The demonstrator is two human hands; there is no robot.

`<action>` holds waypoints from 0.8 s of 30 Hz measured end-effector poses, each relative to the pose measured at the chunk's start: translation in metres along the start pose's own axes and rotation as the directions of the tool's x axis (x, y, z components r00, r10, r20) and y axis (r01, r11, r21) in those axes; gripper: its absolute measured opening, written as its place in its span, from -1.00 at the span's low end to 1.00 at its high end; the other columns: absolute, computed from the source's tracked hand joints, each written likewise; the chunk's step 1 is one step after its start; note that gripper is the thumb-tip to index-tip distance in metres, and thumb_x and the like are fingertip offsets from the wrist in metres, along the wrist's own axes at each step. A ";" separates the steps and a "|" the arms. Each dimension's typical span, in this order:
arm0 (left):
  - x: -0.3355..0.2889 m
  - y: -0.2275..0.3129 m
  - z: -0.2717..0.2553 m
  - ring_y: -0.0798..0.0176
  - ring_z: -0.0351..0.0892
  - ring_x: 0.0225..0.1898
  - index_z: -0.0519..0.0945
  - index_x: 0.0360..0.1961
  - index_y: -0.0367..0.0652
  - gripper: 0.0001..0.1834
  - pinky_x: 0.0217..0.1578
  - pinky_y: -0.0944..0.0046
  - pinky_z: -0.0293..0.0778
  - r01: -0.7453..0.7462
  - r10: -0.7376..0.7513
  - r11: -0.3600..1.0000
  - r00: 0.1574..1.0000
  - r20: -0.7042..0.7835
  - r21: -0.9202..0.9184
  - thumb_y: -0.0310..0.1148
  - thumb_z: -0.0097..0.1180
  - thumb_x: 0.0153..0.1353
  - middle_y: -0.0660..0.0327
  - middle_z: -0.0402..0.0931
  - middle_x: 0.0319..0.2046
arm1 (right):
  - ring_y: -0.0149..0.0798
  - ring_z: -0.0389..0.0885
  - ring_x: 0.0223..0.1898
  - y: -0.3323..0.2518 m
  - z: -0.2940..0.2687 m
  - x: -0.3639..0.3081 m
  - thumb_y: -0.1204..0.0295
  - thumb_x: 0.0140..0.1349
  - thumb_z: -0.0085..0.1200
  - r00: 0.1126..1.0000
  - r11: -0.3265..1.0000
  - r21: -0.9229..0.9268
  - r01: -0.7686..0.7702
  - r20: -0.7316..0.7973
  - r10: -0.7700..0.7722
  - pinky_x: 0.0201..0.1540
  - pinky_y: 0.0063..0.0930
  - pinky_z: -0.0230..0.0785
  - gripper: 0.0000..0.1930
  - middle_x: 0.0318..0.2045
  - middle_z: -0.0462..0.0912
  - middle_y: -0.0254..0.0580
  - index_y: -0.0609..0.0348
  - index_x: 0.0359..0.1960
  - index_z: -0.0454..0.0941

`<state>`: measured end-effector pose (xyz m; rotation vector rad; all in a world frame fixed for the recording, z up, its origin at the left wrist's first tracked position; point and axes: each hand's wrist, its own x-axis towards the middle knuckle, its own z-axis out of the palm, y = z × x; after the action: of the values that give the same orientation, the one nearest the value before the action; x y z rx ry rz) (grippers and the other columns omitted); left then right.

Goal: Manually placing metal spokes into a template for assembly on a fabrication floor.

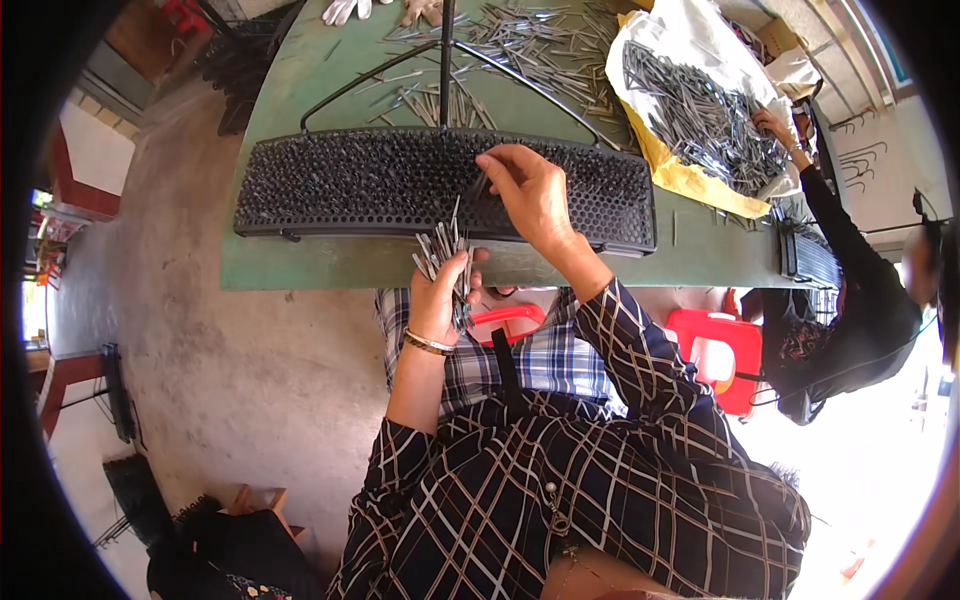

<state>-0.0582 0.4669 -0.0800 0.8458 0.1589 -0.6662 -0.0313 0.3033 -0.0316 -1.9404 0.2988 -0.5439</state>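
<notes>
While the left hand [437, 292] grips a bundle of metal strips [443, 250], the right hand [533, 195] works over a black perforated rack [615, 212]

Because the black perforated rack spans the near part of a green table [705, 250], every place here is taken from it. Just before its near edge, left of its middle, the left hand is curled firmly round the bundle, thumb across the thin grey pieces, their ends sticking out above and below the fist. Over the rack's surface, right of its middle, the right hand has thumb and forefinger drawn close together; dark slivers show beneath them, but against so dark a surface I cannot fairly tell whether the fingertips hold one.

A black rod frame [446, 85] rises from the rack's far side. Beyond that side lie loose strips [530, 40], with pale gloves [345, 10] farther off to the left. To the rack's far right, an opened white-and-yellow sack [640, 70] carries a heap of similar strips [690, 115], where a co-worker's hand [775, 128] touches the pile. Nearer than the rack and to its right stands a red chair [742, 350].
</notes>
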 end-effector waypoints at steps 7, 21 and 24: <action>-0.001 0.001 -0.003 0.39 0.46 -0.56 0.49 -0.27 -0.25 -0.82 -0.67 0.42 0.36 -0.007 0.008 0.998 1.000 -0.012 0.058 -0.38 0.12 0.16 0.08 0.60 -0.36 | -0.42 0.57 -0.53 -0.001 -0.004 0.005 0.44 0.17 0.16 0.956 0.938 -0.182 0.294 0.071 -0.286 -0.44 -0.57 0.42 -0.83 -0.46 0.62 -0.18 0.29 -0.26 0.59; 0.000 0.001 -0.003 0.40 0.46 -0.56 0.50 -0.28 -0.26 -0.82 -0.67 0.42 0.36 -0.014 0.016 0.996 1.000 -0.026 0.094 -0.37 0.11 0.17 0.09 0.60 -0.36 | -0.42 0.57 -0.52 -0.007 -0.001 0.003 0.44 0.16 0.17 0.966 0.955 -0.145 0.257 0.067 -0.250 -0.45 -0.58 0.40 -0.84 -0.49 0.62 -0.18 0.28 -0.28 0.59; 0.001 0.001 -0.002 0.40 0.46 -0.56 0.50 -0.28 -0.26 -0.82 -0.67 0.42 0.35 -0.008 0.011 0.995 1.000 -0.029 0.095 -0.38 0.11 0.17 0.09 0.60 -0.36 | -0.40 0.58 -0.49 -0.009 -0.003 0.001 0.45 0.16 0.16 0.967 0.955 -0.158 0.250 0.078 -0.241 -0.44 -0.56 0.41 -0.85 -0.46 0.62 -0.17 0.27 -0.29 0.59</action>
<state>-0.0569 0.4687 -0.0811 0.9476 0.1501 -0.6566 -0.0320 0.3043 -0.0218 -2.1684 0.0666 -0.6402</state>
